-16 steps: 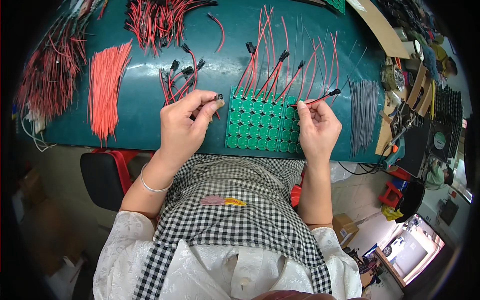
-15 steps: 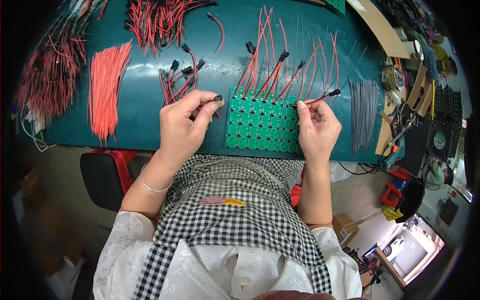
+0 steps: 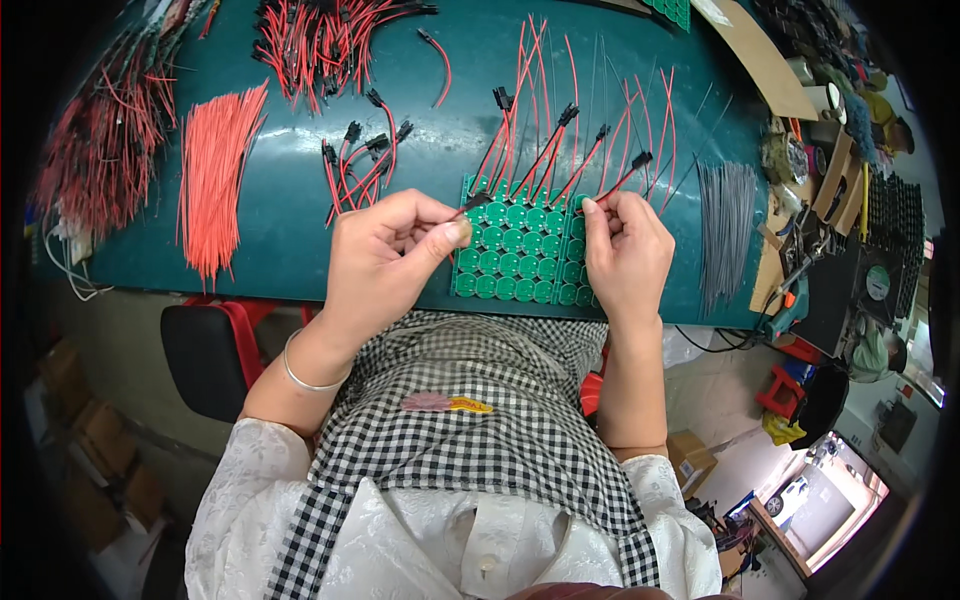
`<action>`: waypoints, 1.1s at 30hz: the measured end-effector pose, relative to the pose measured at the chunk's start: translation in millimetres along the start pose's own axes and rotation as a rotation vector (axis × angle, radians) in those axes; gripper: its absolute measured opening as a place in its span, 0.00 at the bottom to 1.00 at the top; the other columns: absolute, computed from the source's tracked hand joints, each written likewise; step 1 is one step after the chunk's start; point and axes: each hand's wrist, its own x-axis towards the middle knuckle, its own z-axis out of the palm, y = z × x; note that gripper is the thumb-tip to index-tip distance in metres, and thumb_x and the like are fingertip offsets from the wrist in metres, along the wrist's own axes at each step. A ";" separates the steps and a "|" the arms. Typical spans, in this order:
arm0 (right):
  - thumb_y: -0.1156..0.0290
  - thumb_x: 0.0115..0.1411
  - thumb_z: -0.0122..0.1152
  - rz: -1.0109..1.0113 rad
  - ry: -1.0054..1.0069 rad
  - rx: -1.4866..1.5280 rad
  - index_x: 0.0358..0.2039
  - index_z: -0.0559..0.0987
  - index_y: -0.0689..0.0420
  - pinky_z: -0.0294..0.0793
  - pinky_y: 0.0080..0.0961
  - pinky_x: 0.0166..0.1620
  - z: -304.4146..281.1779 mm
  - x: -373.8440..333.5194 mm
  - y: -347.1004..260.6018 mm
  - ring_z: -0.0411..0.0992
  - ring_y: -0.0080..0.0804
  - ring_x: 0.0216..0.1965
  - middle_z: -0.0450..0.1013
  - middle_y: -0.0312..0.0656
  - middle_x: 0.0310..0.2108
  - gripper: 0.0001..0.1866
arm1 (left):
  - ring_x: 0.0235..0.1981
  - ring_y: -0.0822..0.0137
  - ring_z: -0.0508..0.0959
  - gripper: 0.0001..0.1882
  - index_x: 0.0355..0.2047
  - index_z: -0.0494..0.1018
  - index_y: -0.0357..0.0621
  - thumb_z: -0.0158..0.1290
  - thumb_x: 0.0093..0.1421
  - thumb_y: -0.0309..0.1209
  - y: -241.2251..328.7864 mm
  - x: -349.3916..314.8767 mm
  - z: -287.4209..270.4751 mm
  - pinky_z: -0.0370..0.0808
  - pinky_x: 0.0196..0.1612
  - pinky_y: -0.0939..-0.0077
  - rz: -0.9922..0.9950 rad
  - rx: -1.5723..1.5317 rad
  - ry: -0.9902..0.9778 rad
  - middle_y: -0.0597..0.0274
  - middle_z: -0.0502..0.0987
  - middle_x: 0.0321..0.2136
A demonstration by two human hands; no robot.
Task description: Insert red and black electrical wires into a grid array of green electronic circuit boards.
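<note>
Left hand (image 3: 385, 255): thumb and forefinger pressed together, pinching a black plug (image 3: 477, 200) at the board's near-left corner. Right hand (image 3: 627, 250): fingertips pinching a red lead (image 3: 612, 187) just above the knuckles (its plug further out). Board (image 3: 520, 255): green panel of round pads, between both hands, flat on a teal mat (image 3: 300, 245). Beyond the left fingers: loose plugged leads (image 3: 360, 165), orange wires (image 3: 212, 170). Right of the right hand: grey wires (image 3: 725, 225).
</note>
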 end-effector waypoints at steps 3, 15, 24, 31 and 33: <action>0.76 0.57 0.70 0.021 0.014 -0.001 0.26 0.77 0.61 0.71 0.26 0.24 3.8 3.4 -4.0 0.71 0.29 0.18 0.73 0.40 0.22 0.08 | 0.31 0.76 0.81 0.03 0.37 0.77 0.34 0.58 0.65 0.22 2.2 -0.3 4.6 0.78 0.35 0.83 -0.109 -0.098 -0.053 0.61 0.82 0.30; 0.79 0.59 0.68 0.243 -0.321 1.025 0.36 0.82 0.64 0.70 0.13 0.27 -12.1 -21.9 -37.4 0.71 0.16 0.26 0.75 0.40 0.33 0.05 | 0.23 0.86 0.74 0.05 0.32 0.81 0.37 0.62 0.62 0.26 6.1 -7.9 38.3 0.69 0.25 0.88 -0.232 -0.299 -0.212 0.69 0.80 0.22; 0.83 0.59 0.66 0.345 -0.455 0.926 0.37 0.82 0.67 0.78 0.14 0.31 -28.4 -30.0 -43.0 0.76 0.21 0.31 0.75 0.38 0.32 0.05 | 0.24 0.79 0.78 0.05 0.32 0.81 0.35 0.62 0.62 0.25 3.3 -12.3 36.2 0.74 0.27 0.84 -0.135 -0.018 -0.286 0.63 0.81 0.24; 0.82 0.59 0.65 0.376 -0.045 0.584 0.31 0.81 0.67 0.73 0.15 0.28 -22.1 -22.0 -6.3 0.72 0.18 0.26 0.75 0.37 0.29 0.01 | 0.23 0.59 0.80 0.02 0.26 0.81 0.41 0.62 0.55 0.23 2.5 1.9 24.6 0.76 0.27 0.68 0.492 0.588 0.010 0.58 0.81 0.23; 0.82 0.59 0.66 0.345 0.092 0.498 0.31 0.81 0.67 0.72 0.15 0.27 -13.9 -17.9 17.5 0.71 0.17 0.25 0.75 0.36 0.29 0.02 | 0.23 0.60 0.79 0.04 0.26 0.79 0.40 0.65 0.53 0.23 7.5 17.6 5.2 0.75 0.28 0.68 0.516 0.842 0.221 0.57 0.79 0.22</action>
